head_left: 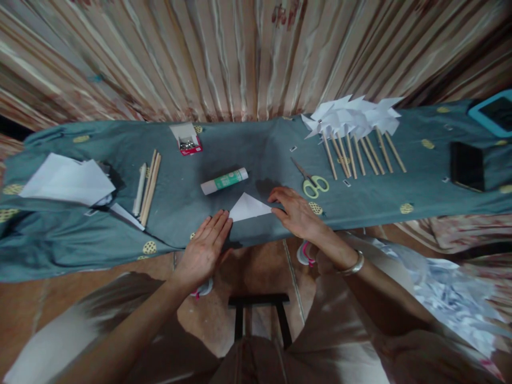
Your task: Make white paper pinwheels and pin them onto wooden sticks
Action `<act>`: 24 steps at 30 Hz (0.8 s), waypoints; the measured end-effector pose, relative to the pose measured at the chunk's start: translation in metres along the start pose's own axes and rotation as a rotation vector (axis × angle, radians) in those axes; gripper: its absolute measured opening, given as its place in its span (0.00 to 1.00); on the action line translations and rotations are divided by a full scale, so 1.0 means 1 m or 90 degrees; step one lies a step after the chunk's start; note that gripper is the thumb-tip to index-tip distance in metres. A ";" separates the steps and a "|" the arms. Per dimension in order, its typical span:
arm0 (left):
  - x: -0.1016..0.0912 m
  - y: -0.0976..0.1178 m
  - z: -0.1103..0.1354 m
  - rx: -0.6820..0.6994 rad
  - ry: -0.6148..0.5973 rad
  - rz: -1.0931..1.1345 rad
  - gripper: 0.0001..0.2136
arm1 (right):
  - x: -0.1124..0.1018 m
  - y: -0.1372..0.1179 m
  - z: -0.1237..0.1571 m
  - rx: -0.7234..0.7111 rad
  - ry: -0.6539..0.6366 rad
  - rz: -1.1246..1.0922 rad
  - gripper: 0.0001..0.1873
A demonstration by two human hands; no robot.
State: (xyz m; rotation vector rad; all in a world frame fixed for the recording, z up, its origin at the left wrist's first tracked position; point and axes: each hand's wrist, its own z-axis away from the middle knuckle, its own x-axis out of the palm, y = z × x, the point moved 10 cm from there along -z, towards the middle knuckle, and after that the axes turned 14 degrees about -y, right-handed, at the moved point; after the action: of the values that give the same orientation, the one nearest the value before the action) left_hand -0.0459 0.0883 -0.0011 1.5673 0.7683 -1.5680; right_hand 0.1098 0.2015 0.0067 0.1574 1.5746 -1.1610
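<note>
A white sheet of paper folded into a triangle (pixel 248 208) lies near the front edge of the cloth-covered table. My left hand (pixel 205 246) lies flat with fingers stretched out, its fingertips on the paper's left corner. At the opposite corner, the curled thumb and forefinger of my right hand (pixel 296 213) close on the paper's tip. Just behind the triangle is a glue stick (pixel 224 181) with a green and white label, lying on its side. Scissors with light green handles (pixel 315 186) rest beyond my right hand, blades pointing away.
Paper pinwheels on sticks (pixel 354 120) lie at the back right, near a black phone (pixel 467 166) and a blue-framed device (pixel 494 113). To the left are wooden sticks (pixel 151 186), white paper sheets (pixel 68 178) and an open red box of small metal pieces (pixel 191 145).
</note>
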 end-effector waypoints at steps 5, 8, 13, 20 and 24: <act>0.002 -0.006 0.009 -0.004 0.005 0.001 0.30 | 0.002 0.002 0.000 -0.012 -0.017 -0.010 0.11; 0.003 -0.008 0.013 -0.009 -0.001 -0.004 0.28 | 0.001 0.002 0.001 -0.025 -0.011 -0.010 0.12; 0.003 -0.010 0.016 -0.018 -0.002 -0.004 0.26 | 0.001 0.001 0.002 -0.039 -0.004 -0.006 0.14; 0.000 -0.009 0.018 -0.009 0.015 0.000 0.24 | 0.002 0.006 0.000 -0.046 -0.012 -0.015 0.21; -0.006 -0.010 0.015 -0.020 0.020 0.024 0.23 | -0.002 0.009 -0.003 -0.042 -0.006 -0.053 0.19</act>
State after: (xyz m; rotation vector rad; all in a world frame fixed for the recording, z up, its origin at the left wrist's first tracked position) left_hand -0.0626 0.0811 0.0045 1.5790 0.7722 -1.5002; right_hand 0.1136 0.2092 0.0025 0.0436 1.6223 -1.1714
